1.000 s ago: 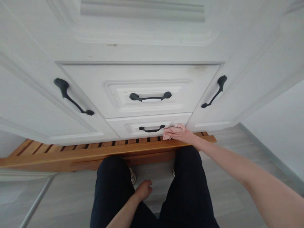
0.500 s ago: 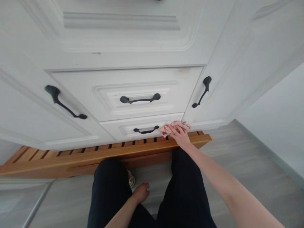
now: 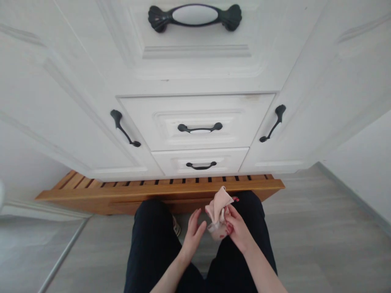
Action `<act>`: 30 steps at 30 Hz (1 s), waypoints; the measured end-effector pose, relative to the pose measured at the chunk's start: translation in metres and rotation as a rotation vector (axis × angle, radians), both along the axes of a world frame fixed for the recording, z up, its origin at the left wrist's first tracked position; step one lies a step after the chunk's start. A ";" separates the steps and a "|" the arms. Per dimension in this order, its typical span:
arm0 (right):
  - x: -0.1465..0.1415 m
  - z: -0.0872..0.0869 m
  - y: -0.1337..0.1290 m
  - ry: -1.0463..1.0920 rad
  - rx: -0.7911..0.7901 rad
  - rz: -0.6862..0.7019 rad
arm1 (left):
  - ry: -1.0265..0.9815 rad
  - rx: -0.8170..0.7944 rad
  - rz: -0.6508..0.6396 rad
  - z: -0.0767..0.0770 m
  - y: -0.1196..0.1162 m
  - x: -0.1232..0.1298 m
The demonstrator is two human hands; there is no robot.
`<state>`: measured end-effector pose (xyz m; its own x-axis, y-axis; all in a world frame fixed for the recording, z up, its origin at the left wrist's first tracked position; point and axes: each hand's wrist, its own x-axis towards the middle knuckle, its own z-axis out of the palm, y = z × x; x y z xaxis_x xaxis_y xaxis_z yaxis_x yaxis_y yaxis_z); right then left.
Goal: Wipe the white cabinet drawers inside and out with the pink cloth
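A crumpled pink cloth (image 3: 220,205) with red patches is gripped by my right hand (image 3: 238,230), above my right knee. Just left of it, my left hand (image 3: 193,235) is apart from the cloth, with fingers spread and nothing in them. In front of both hands stands a white cabinet with a lower drawer (image 3: 226,158) and a larger drawer (image 3: 235,108) above it, both closed. Each has a dark curved handle. A brownish mark (image 3: 252,97) shows at the upper right of the larger drawer.
A slatted wooden bench (image 3: 171,190) runs along the cabinet's base, close to my knees. Further dark handles stick out from the side door on the left (image 3: 125,129) and the top drawer (image 3: 194,15). Grey wood-look floor (image 3: 308,228) lies to the right, beside a wall.
My right hand has drawn the cloth back from the lower drawer's right corner to above my lap. My left hand has risen toward it. The view has shifted, bringing the top handle into sight.
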<state>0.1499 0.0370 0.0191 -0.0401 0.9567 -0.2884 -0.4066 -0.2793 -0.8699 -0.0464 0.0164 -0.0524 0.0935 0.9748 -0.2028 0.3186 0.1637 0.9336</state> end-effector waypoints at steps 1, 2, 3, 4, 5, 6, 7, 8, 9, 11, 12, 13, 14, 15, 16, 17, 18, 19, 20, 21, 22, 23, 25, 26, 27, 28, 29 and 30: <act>-0.003 0.004 -0.008 0.186 -0.105 0.034 | -0.075 0.030 0.015 0.013 0.000 0.000; -0.006 0.009 -0.014 0.339 -0.191 0.074 | -0.152 0.042 0.011 0.026 0.001 0.000; -0.008 0.014 -0.018 0.436 -0.246 0.120 | -0.212 0.043 -0.014 0.038 0.001 0.000; -0.009 0.020 -0.021 0.498 -0.282 0.172 | -0.247 0.047 -0.045 0.051 0.000 0.000; -0.010 0.026 -0.024 0.532 -0.300 0.227 | -0.251 0.065 -0.072 0.062 0.000 -0.001; -0.010 0.032 -0.026 0.543 -0.295 0.272 | -0.238 0.092 -0.092 0.071 -0.001 -0.001; -0.010 0.037 -0.028 0.532 -0.265 0.304 | -0.216 0.122 -0.106 0.080 -0.002 -0.001; -0.010 0.042 -0.030 0.501 -0.219 0.329 | -0.191 0.149 -0.115 0.087 -0.003 -0.002; -0.009 0.047 -0.031 0.452 -0.166 0.354 | -0.168 0.166 -0.120 0.093 -0.004 -0.001; -0.009 0.055 -0.034 0.316 -0.068 0.405 | -0.135 0.181 -0.118 0.102 -0.006 -0.001; -0.010 0.057 -0.034 0.247 -0.040 0.426 | -0.128 0.178 -0.102 0.106 -0.007 -0.001; -0.011 0.060 -0.034 0.198 -0.031 0.435 | -0.129 0.166 -0.080 0.109 -0.007 -0.002; -0.012 0.061 -0.034 0.176 -0.038 0.423 | -0.143 0.143 -0.054 0.111 -0.006 -0.004; -0.013 0.061 -0.033 0.183 -0.061 0.391 | -0.173 0.107 -0.027 0.113 -0.006 -0.006; -0.014 0.060 -0.033 0.213 -0.098 0.341 | -0.221 0.054 0.000 0.114 -0.005 -0.009; -0.015 0.059 -0.033 0.257 -0.145 0.283 | -0.289 -0.010 0.030 0.115 -0.003 -0.012; -0.016 0.057 -0.034 0.309 -0.201 0.228 | -0.377 -0.078 0.065 0.115 -0.002 -0.016; -0.016 0.054 -0.036 0.359 -0.258 0.186 | -0.477 -0.146 0.104 0.115 -0.001 -0.021; -0.017 0.051 -0.038 0.408 -0.314 0.165 | -0.581 -0.207 0.144 0.115 0.001 -0.025; -0.017 0.048 -0.041 0.455 -0.359 0.163 | -0.677 -0.254 0.177 0.115 0.001 -0.029; -0.018 0.046 -0.045 0.493 -0.390 0.174 | -0.752 -0.288 0.198 0.114 0.002 -0.033; -0.019 0.044 -0.049 0.514 -0.407 0.192 | -0.800 -0.309 0.205 0.114 0.002 -0.036; -0.020 0.043 -0.054 0.492 -0.401 0.205 | -0.834 -0.332 0.187 0.114 0.001 -0.043; -0.020 0.045 -0.055 0.457 -0.379 0.194 | -0.841 -0.339 0.171 0.114 0.000 -0.045; -0.019 0.047 -0.055 0.414 -0.348 0.178 | -0.856 -0.346 0.158 0.113 -0.001 -0.047; -0.019 0.050 -0.054 0.372 -0.317 0.166 | -0.887 -0.353 0.154 0.112 -0.002 -0.049; -0.018 0.053 -0.051 0.339 -0.285 0.162 | -0.930 -0.361 0.162 0.111 -0.002 -0.050; -0.017 0.056 -0.049 0.319 -0.258 0.166 | -0.982 -0.373 0.174 0.110 -0.003 -0.051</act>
<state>0.1327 -0.0115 0.0752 -0.3133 0.8277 -0.4655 -0.5744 -0.5556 -0.6012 -0.0973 0.0139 0.0576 0.2436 0.8821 -0.4033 -0.6024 0.4634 0.6499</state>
